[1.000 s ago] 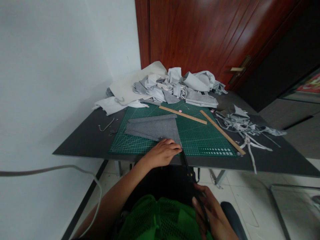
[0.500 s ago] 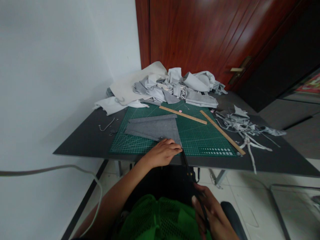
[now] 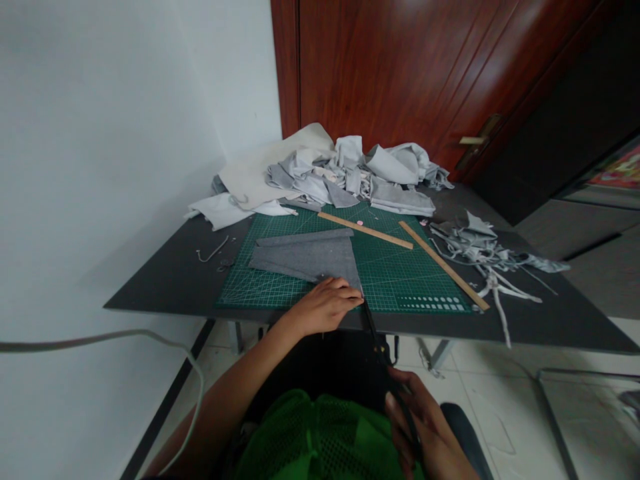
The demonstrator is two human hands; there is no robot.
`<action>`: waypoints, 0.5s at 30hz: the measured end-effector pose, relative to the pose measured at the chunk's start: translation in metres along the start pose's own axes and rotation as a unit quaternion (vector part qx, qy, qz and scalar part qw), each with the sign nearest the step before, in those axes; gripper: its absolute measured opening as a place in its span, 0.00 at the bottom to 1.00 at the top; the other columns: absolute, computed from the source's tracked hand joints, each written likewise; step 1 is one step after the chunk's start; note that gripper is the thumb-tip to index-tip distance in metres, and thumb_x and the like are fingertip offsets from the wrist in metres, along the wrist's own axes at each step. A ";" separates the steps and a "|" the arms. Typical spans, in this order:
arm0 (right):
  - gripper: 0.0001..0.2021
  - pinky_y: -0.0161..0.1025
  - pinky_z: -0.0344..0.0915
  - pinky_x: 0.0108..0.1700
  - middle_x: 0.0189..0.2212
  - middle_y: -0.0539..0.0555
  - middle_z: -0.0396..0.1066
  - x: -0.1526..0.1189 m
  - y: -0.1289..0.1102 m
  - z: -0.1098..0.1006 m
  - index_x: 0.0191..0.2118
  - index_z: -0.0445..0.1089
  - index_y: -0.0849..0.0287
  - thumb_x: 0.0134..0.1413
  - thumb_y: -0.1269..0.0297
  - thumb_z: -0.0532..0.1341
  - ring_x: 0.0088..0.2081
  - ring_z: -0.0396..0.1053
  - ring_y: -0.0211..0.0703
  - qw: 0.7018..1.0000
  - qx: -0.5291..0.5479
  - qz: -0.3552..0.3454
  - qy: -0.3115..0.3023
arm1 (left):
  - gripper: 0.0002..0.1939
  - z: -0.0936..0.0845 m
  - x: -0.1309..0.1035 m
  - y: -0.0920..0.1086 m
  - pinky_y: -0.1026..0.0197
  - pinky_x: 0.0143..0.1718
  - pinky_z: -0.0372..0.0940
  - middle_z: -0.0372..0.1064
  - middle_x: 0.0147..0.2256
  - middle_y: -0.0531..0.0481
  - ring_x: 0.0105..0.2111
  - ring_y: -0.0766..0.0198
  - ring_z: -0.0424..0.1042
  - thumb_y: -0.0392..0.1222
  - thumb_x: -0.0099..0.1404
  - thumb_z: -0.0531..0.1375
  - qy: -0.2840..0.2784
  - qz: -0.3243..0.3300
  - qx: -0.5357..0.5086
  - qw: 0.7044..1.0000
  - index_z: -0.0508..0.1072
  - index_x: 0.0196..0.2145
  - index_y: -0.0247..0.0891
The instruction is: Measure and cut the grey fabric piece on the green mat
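Observation:
A grey piece of fabric with folded edges lies on the green cutting mat. My left hand is closed on its near right corner, close to the mat's front edge. Black scissors point away from me, their blade tips at that corner, right beside my left fingertips. Around the scissors' handles, below the table edge, my right hand is closed. The blades look shut or nearly so. My left fingers hide the fabric's corner.
Two wooden rulers lie on the mat's far and right parts. Fabric scraps are heaped at the back. Cut strips pile up at the right of the dark table. A pale cable crosses the lower left.
Almost nothing differs. Both hands, the scissors and the fabric hold their places, while the whole view has shifted very slightly.

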State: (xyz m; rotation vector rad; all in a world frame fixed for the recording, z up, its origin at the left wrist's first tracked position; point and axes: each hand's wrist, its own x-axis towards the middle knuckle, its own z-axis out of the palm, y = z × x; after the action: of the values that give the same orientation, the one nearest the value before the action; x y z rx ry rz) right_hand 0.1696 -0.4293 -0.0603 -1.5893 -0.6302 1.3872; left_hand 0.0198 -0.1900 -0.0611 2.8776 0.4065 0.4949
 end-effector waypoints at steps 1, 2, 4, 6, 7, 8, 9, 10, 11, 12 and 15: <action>0.37 0.30 0.55 0.15 0.20 0.40 0.62 0.000 -0.001 0.000 0.58 0.59 0.56 0.52 0.37 0.68 0.15 0.54 0.30 1.000 0.002 0.004 -0.001 | 0.19 0.000 0.000 0.000 0.54 0.51 0.60 0.74 0.55 0.52 0.50 0.57 0.66 0.31 0.71 0.57 0.000 0.000 0.001 1.000 0.73 0.56 0.45; 0.38 0.30 0.55 0.15 0.19 0.39 0.61 -0.001 -0.001 0.000 0.58 0.58 0.56 0.52 0.36 0.68 0.15 0.54 0.31 1.000 0.004 0.009 -0.002 | 0.19 0.001 0.000 0.000 0.54 0.51 0.60 0.74 0.55 0.53 0.50 0.58 0.66 0.31 0.71 0.57 0.000 0.000 0.002 1.000 0.73 0.56 0.44; 0.38 0.30 0.56 0.15 0.18 0.38 0.59 -0.001 -0.003 0.001 0.58 0.58 0.55 0.51 0.36 0.68 0.15 0.54 0.31 1.000 0.003 0.013 -0.002 | 0.19 0.001 0.000 0.000 0.55 0.50 0.60 0.74 0.54 0.53 0.50 0.58 0.66 0.31 0.71 0.57 -0.001 0.001 0.004 1.000 0.73 0.56 0.44; 0.38 0.30 0.56 0.15 0.18 0.38 0.59 -0.001 -0.004 0.001 0.58 0.58 0.55 0.51 0.35 0.68 0.15 0.54 0.31 1.000 -0.001 0.014 0.003 | 0.19 0.001 0.000 0.000 0.55 0.50 0.61 0.74 0.54 0.53 0.50 0.58 0.66 0.31 0.71 0.58 -0.002 0.002 0.004 1.000 0.73 0.56 0.44; 0.38 0.30 0.57 0.15 0.18 0.38 0.59 -0.001 -0.004 0.001 0.57 0.59 0.54 0.51 0.35 0.68 0.15 0.55 0.32 1.000 -0.004 0.012 0.006 | 0.19 0.001 0.000 0.000 0.54 0.50 0.61 0.74 0.54 0.53 0.50 0.58 0.65 0.31 0.71 0.58 -0.001 0.001 0.005 1.000 0.73 0.56 0.44; 0.38 0.30 0.57 0.15 0.19 0.39 0.60 -0.001 -0.005 0.001 0.57 0.59 0.54 0.50 0.35 0.68 0.15 0.55 0.31 1.000 -0.007 0.009 0.009 | 0.19 0.001 0.000 0.000 0.54 0.50 0.61 0.74 0.54 0.53 0.50 0.58 0.65 0.31 0.71 0.58 -0.001 0.000 0.006 1.000 0.73 0.56 0.44; 0.37 0.30 0.56 0.15 0.20 0.40 0.62 -0.001 -0.005 0.001 0.57 0.60 0.54 0.50 0.35 0.68 0.15 0.55 0.31 1.000 -0.010 0.004 0.010 | 0.18 0.000 0.000 0.000 0.54 0.50 0.61 0.74 0.54 0.53 0.50 0.58 0.66 0.31 0.71 0.58 -0.001 -0.001 0.006 1.000 0.73 0.56 0.44; 0.37 0.30 0.56 0.15 0.21 0.41 0.64 -0.002 -0.005 0.001 0.56 0.60 0.53 0.50 0.34 0.68 0.15 0.54 0.31 1.000 -0.011 0.000 0.012 | 0.18 0.000 0.000 0.000 0.54 0.50 0.61 0.74 0.54 0.53 0.50 0.58 0.66 0.31 0.71 0.58 0.000 -0.001 0.007 1.000 0.73 0.56 0.44; 0.37 0.30 0.55 0.15 0.22 0.43 0.66 -0.002 -0.005 0.002 0.56 0.61 0.53 0.50 0.34 0.68 0.14 0.54 0.31 1.000 -0.011 -0.003 0.014 | 0.18 0.000 0.000 0.000 0.54 0.50 0.61 0.74 0.54 0.53 0.49 0.58 0.66 0.31 0.71 0.58 0.001 -0.001 0.006 1.000 0.74 0.55 0.44; 0.36 0.30 0.55 0.15 0.23 0.43 0.67 -0.002 -0.005 0.002 0.56 0.61 0.53 0.50 0.34 0.68 0.14 0.54 0.30 1.000 -0.010 -0.005 0.017 | 0.18 0.000 0.000 0.001 0.54 0.50 0.61 0.74 0.54 0.53 0.49 0.58 0.66 0.31 0.71 0.57 0.001 -0.001 0.005 1.000 0.74 0.55 0.44; 0.36 0.31 0.55 0.15 0.25 0.44 0.68 -0.003 -0.004 0.004 0.57 0.62 0.52 0.50 0.35 0.68 0.14 0.54 0.30 1.000 -0.001 -0.007 0.020 | 0.18 0.000 0.000 0.000 0.55 0.51 0.60 0.74 0.54 0.54 0.50 0.58 0.65 0.31 0.71 0.58 0.005 -0.002 -0.002 1.000 0.74 0.55 0.44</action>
State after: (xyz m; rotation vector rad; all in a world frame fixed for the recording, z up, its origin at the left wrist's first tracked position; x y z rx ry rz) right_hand 0.1657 -0.4290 -0.0555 -1.6080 -0.6178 1.3422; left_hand 0.0197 -0.1905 -0.0615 2.8705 0.4136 0.5103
